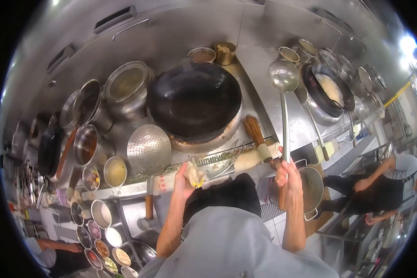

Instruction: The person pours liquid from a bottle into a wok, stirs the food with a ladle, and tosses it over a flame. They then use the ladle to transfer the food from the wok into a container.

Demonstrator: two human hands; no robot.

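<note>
My right hand (290, 177) is closed round the handle of a long metal ladle (283, 76), held upright with its bowl at the top. In my left hand (182, 183) is a bunched pale cloth (194, 174) with a yellow patch. A large black wok (194, 104) sits on the burner ahead of both hands, and neither touches it. Between the wok and my right hand, a bamboo brush (253, 129) leans at the stove's front edge. Left of the wok stands a perforated skimmer (149, 146), its wooden handle pointing down toward me.
Metal pots and a bowl of yellowish liquid (115, 172) crowd the left. Ingredient tubs (101, 213) stand lower left. A second wok (329, 90) with pale food is at right. Below my right hand is a large pot (312, 187). Co-workers (380, 185) stand at both sides.
</note>
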